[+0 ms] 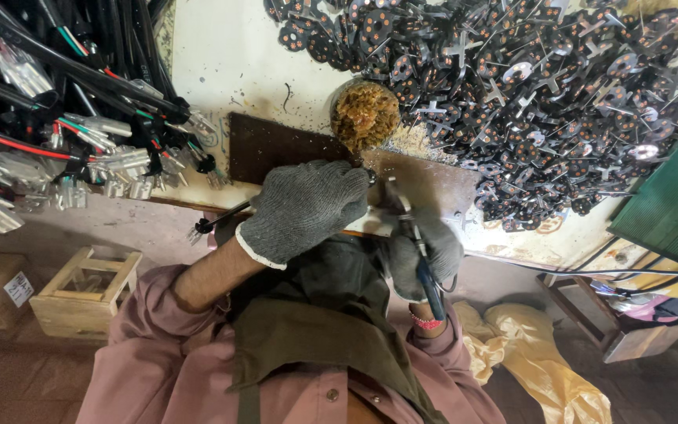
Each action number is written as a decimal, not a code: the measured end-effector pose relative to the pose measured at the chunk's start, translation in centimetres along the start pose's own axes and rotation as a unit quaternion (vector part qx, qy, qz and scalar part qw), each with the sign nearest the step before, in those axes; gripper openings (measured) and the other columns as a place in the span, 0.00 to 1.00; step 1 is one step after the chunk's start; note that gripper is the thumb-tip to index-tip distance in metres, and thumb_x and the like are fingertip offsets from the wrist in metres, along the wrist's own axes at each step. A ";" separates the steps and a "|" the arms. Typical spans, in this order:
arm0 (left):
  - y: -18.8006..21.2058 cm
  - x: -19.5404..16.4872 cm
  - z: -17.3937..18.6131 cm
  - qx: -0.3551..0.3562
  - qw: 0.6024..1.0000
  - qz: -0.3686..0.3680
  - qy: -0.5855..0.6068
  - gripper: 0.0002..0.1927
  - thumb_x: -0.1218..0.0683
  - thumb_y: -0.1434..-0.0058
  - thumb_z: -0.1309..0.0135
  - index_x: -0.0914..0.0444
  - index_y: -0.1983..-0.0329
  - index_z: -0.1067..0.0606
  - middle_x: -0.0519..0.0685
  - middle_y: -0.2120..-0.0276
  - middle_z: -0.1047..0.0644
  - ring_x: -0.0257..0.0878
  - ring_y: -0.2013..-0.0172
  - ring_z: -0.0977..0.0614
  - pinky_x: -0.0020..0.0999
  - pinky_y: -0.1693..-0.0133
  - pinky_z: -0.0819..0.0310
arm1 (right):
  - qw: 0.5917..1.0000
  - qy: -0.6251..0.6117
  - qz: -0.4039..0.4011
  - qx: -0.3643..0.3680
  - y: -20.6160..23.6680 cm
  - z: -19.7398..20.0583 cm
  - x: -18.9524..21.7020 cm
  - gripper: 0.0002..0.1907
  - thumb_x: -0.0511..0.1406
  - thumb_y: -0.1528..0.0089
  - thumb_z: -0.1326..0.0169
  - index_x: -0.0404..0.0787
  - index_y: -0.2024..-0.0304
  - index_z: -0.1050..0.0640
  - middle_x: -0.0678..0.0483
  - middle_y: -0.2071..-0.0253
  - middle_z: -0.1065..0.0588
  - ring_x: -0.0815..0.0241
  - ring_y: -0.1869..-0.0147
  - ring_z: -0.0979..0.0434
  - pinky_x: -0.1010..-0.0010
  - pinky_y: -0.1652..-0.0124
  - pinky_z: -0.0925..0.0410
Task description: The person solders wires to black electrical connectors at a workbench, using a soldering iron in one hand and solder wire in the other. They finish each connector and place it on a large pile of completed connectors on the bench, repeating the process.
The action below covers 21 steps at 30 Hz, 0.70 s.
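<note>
Grey knitted gloves cover both hands, which meet over the near edge of the bench (229, 71) above a dark brown work board (276, 145). The left hand (304, 208) is curled into a loose fist, knuckles up, closed around a black cable (225, 216) whose bare end sticks out to the left; the wrist bends down so the cable's other end sits on the board, probably to steady it. The right hand (425, 255) wraps its fingers around the blue handle of a soldering iron (413, 239), held like a pen with the metal tip slanting up toward the left fist. Just beyond the hands stands a small round tin of brownish paste (365, 115), likely kept within easy reach of the tip. A big heap of black discs with metal prongs (543, 102) fills the far right of the bench, and a bundle of black cables with metal terminals (64, 118) lies at the far left. A small wooden box (84, 290) sits on the floor at the left.
</note>
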<state>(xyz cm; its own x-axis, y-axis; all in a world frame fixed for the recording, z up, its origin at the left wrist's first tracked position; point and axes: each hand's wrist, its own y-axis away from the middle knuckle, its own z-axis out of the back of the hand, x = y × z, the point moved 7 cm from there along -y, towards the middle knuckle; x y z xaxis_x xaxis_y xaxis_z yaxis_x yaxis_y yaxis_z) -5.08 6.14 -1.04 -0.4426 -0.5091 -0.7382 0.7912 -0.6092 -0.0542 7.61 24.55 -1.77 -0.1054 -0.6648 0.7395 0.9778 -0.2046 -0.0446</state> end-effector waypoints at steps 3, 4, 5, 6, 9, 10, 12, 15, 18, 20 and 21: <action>-0.2 0.3 -0.4 0.037 0.999 0.028 -0.007 0.08 0.50 0.40 0.40 0.55 0.61 0.24 0.47 0.72 0.23 0.46 0.71 0.19 0.47 0.73 0.27 | 1.000 -0.016 -0.007 -0.015 -0.9 -0.2 0.4 0.11 0.39 0.38 0.40 0.38 0.60 0.22 0.49 0.64 0.21 0.52 0.60 0.19 0.64 0.57 0.27; -0.3 0.3 -0.2 0.031 0.999 0.026 0.013 0.07 0.51 0.40 0.40 0.55 0.60 0.24 0.47 0.72 0.23 0.47 0.70 0.19 0.47 0.72 0.27 | 1.000 -0.021 -0.011 -0.019 -1.0 -0.1 0.5 0.11 0.40 0.38 0.40 0.38 0.61 0.22 0.49 0.64 0.21 0.52 0.61 0.20 0.65 0.58 0.28; -0.3 0.3 0.0 0.022 0.999 0.022 0.030 0.07 0.52 0.39 0.40 0.55 0.60 0.24 0.47 0.71 0.23 0.47 0.70 0.19 0.47 0.70 0.26 | 0.998 -0.035 -0.024 -0.039 -1.1 0.1 0.5 0.11 0.40 0.37 0.40 0.38 0.62 0.23 0.50 0.65 0.21 0.53 0.62 0.20 0.65 0.59 0.28; -0.4 0.2 0.2 0.011 0.999 0.015 0.044 0.07 0.53 0.39 0.41 0.56 0.59 0.24 0.47 0.70 0.23 0.47 0.69 0.19 0.47 0.69 0.26 | 0.996 -0.048 -0.031 -0.064 -0.9 0.5 0.5 0.11 0.40 0.37 0.41 0.38 0.62 0.23 0.50 0.66 0.22 0.53 0.63 0.20 0.65 0.60 0.29; -0.3 0.2 0.5 0.017 0.999 0.004 0.042 0.11 0.53 0.44 0.40 0.56 0.58 0.23 0.48 0.70 0.23 0.49 0.69 0.19 0.47 0.70 0.27 | 0.975 -0.129 -0.072 -0.165 0.3 2.4 0.3 0.11 0.40 0.35 0.42 0.38 0.64 0.24 0.51 0.68 0.22 0.55 0.65 0.22 0.67 0.63 0.30; -0.1 0.3 0.6 0.027 0.998 0.008 0.054 0.10 0.53 0.44 0.40 0.56 0.59 0.24 0.48 0.70 0.23 0.48 0.69 0.19 0.47 0.69 0.26 | 0.966 -0.155 -0.080 -0.189 0.8 2.9 0.2 0.12 0.40 0.35 0.43 0.38 0.64 0.25 0.51 0.68 0.23 0.56 0.66 0.22 0.67 0.64 0.31; 0.1 0.3 0.6 0.045 0.996 0.009 0.074 0.08 0.54 0.44 0.39 0.55 0.62 0.24 0.48 0.70 0.23 0.48 0.68 0.18 0.47 0.68 0.25 | 0.966 -0.199 -0.092 -0.140 0.7 2.3 0.1 0.12 0.41 0.34 0.44 0.38 0.65 0.25 0.51 0.70 0.23 0.57 0.68 0.23 0.68 0.65 0.31; 0.2 0.3 0.9 0.040 0.997 0.021 0.063 0.09 0.54 0.47 0.39 0.55 0.62 0.23 0.48 0.69 0.21 0.48 0.68 0.18 0.47 0.68 0.25 | 0.948 -0.271 -0.147 -0.076 0.1 0.5 -0.9 0.14 0.41 0.32 0.45 0.38 0.67 0.27 0.52 0.72 0.24 0.58 0.71 0.24 0.69 0.68 0.33; 0.2 0.2 0.5 0.065 0.996 0.028 0.051 0.08 0.53 0.47 0.39 0.56 0.64 0.24 0.49 0.71 0.22 0.50 0.69 0.18 0.48 0.69 0.26 | 0.917 -0.341 -0.207 -0.027 -0.5 -0.9 -1.3 0.16 0.41 0.31 0.46 0.38 0.69 0.28 0.53 0.74 0.25 0.60 0.73 0.26 0.71 0.71 0.34; 0.1 0.3 0.7 0.051 0.996 0.041 0.060 0.08 0.53 0.46 0.39 0.55 0.64 0.23 0.49 0.71 0.21 0.50 0.70 0.18 0.49 0.70 0.26 | 0.890 -0.409 -0.200 -0.024 -0.5 -0.5 -0.3 0.17 0.42 0.30 0.47 0.38 0.70 0.29 0.53 0.75 0.26 0.61 0.75 0.27 0.71 0.73 0.35; 0.1 0.4 0.7 0.048 0.995 0.051 0.069 0.07 0.53 0.46 0.39 0.55 0.64 0.23 0.49 0.71 0.21 0.50 0.71 0.18 0.49 0.70 0.26 | 0.901 -0.397 -0.174 -0.024 -0.6 0.0 0.3 0.18 0.42 0.29 0.48 0.38 0.70 0.29 0.54 0.76 0.26 0.61 0.76 0.27 0.72 0.74 0.35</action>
<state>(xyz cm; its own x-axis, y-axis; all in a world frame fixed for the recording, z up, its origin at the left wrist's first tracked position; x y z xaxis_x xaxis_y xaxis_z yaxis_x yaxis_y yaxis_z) -5.47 5.49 -0.89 -0.2946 -0.4871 -0.8222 0.7818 -0.6176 0.0857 7.04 24.47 -1.46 -0.2236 0.1646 0.9607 0.8993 -0.3453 0.2685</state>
